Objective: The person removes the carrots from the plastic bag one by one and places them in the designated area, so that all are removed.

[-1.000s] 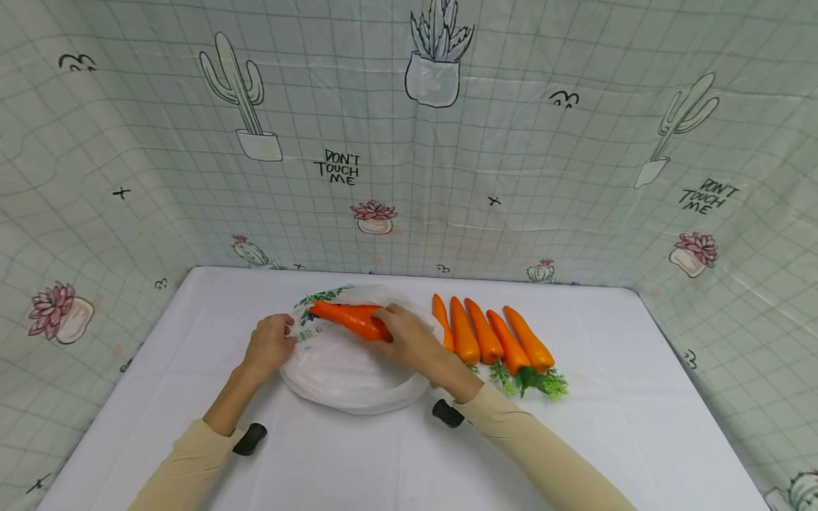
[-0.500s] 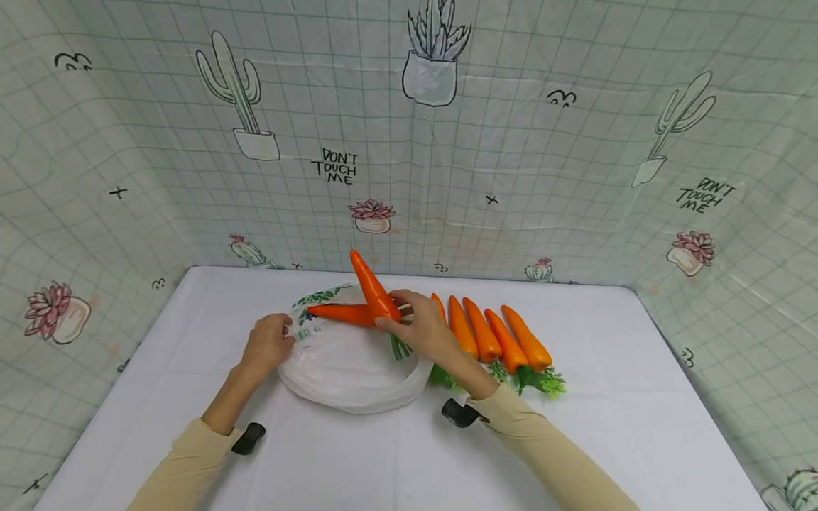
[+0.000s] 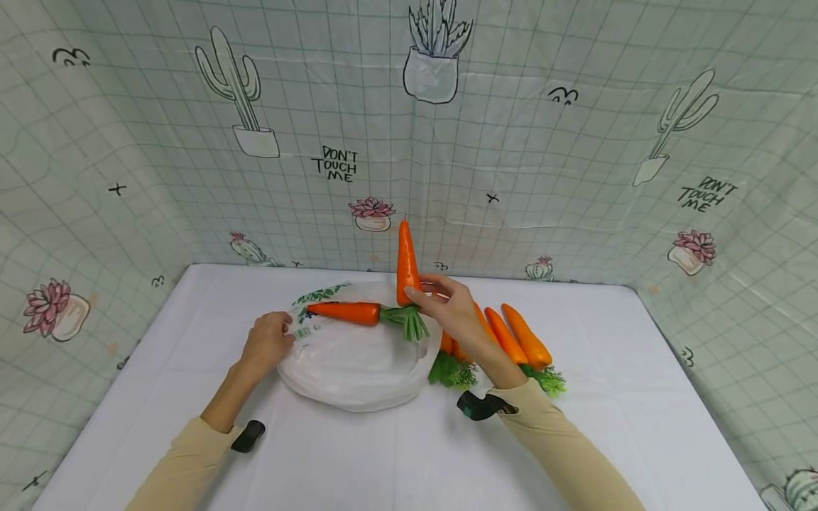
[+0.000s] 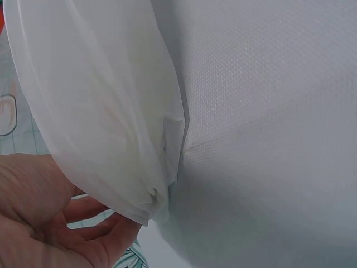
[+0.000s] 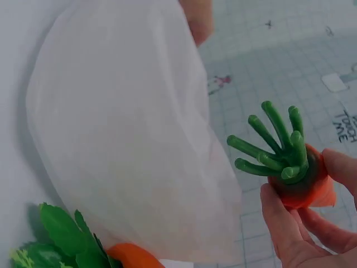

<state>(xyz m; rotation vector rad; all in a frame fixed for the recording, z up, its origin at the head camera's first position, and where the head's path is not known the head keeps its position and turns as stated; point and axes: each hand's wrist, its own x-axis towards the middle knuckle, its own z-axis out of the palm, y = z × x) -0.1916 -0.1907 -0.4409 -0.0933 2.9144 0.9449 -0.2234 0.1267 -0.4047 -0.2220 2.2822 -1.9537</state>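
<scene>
A white plastic bag (image 3: pixel 358 389) with green print lies on the table, its mouth spread open in a ring. My left hand (image 3: pixel 267 341) holds the bag's left rim, and in the left wrist view its fingers (image 4: pixel 109 240) pinch the gathered edge. Inside the bag's mouth lies a carrot (image 3: pixel 348 313) with cut green stems, its tip toward the left. With the right hand (image 3: pixel 455 306) I grip a second carrot (image 3: pixel 407 259), raised over the bag's right side with its tip up. The right wrist view looks onto this carrot's green stem stubs (image 5: pixel 281 148), thumb and fingers around its thick end.
Right of the bag, several lighter orange carrots (image 3: pixel 527 337) lie in a row, partly hidden by my right hand. Their leafy green tops (image 3: pixel 452 370) point toward me. A patterned cloth (image 3: pixel 486 156) hangs along the table's back edge.
My right hand has lifted a carrot out of the bag's mouth and moved right, bringing its tip upright. The other carrot stays in the bag. My left hand keeps its hold on the rim.
</scene>
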